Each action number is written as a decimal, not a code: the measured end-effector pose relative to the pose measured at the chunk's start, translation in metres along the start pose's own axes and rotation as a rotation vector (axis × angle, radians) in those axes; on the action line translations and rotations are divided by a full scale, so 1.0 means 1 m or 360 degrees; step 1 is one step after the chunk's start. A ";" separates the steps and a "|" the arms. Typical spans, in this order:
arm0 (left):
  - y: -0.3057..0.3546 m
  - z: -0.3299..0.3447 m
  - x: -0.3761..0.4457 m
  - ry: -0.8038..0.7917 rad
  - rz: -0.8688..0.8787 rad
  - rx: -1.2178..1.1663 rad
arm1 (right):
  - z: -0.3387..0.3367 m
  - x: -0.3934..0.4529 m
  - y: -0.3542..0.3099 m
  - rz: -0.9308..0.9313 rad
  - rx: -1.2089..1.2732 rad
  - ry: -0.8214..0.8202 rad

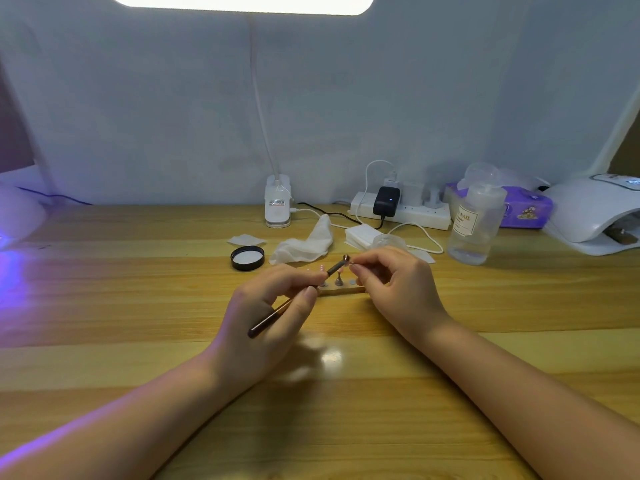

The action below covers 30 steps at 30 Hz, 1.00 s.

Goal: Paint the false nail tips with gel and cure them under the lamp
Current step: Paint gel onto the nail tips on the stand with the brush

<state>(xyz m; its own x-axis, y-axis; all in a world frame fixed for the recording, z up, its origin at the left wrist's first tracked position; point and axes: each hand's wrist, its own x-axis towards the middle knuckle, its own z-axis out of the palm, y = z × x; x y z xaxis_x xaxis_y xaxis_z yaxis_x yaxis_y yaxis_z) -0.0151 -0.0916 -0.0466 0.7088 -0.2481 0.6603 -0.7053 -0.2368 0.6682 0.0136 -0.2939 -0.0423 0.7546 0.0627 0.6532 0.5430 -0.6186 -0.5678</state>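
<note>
We see the left hand (273,306) pinching a thin dark brush (298,299) between thumb and fingers, its tip raised toward the right hand (391,285). The right hand pinches something small at the brush tip; we cannot tell what it is. Just behind the hands, in the middle of the table (138,306), stands a small wooden holder (341,289) with nail tips (338,279) on stands. A white curing lamp (588,213) sits at the far right edge, and a clear bottle (476,223) is near it.
</note>
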 end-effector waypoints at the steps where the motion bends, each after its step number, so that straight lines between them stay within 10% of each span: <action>1: 0.000 -0.001 0.000 -0.0009 0.0001 -0.0016 | 0.000 0.000 0.000 0.0002 -0.0004 -0.0006; 30: -0.003 0.000 0.001 -0.0039 0.0139 0.0126 | 0.001 -0.001 -0.002 0.0003 -0.0092 0.0035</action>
<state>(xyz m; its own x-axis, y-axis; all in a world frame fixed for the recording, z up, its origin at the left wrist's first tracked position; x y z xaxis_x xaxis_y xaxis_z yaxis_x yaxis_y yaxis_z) -0.0120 -0.0914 -0.0479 0.6449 -0.2934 0.7057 -0.7636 -0.2867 0.5786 0.0122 -0.2923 -0.0421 0.7469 0.0445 0.6635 0.5190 -0.6628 -0.5398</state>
